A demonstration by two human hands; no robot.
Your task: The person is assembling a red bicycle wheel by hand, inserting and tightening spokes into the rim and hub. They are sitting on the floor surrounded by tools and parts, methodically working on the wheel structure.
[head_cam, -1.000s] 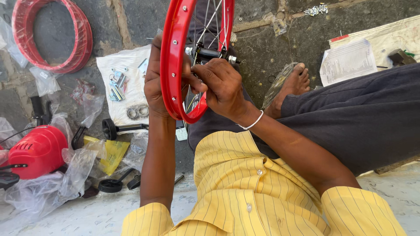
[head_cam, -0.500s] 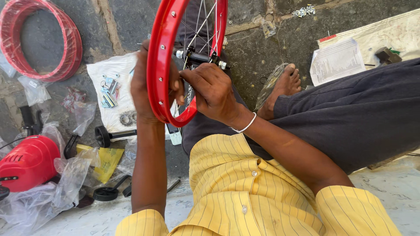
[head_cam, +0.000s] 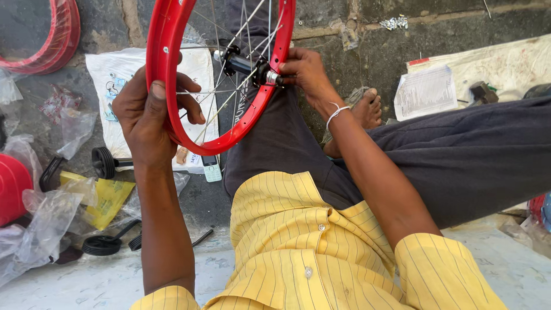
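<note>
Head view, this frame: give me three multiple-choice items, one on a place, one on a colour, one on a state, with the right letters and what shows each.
1. Where is the right hand?
A. at the hub axle of the wheel
B. on the floor
C. on the yellow bag

2. What colour is the wheel rim?
A. blue
B. red
C. silver

3. How does the left hand hold the rim?
A. flat beneath it, fingers open
B. not touching it
C. closed around it, thumb on the outer face

Answers:
1 A: its fingertips pinch the end of the axle at the centre of the spokes.
2 B: the whole hoop is glossy red; only the spokes and hub are metal and black.
3 C: the thumb lies over the rim's outside and the fingers curl through the spokes.
</note>
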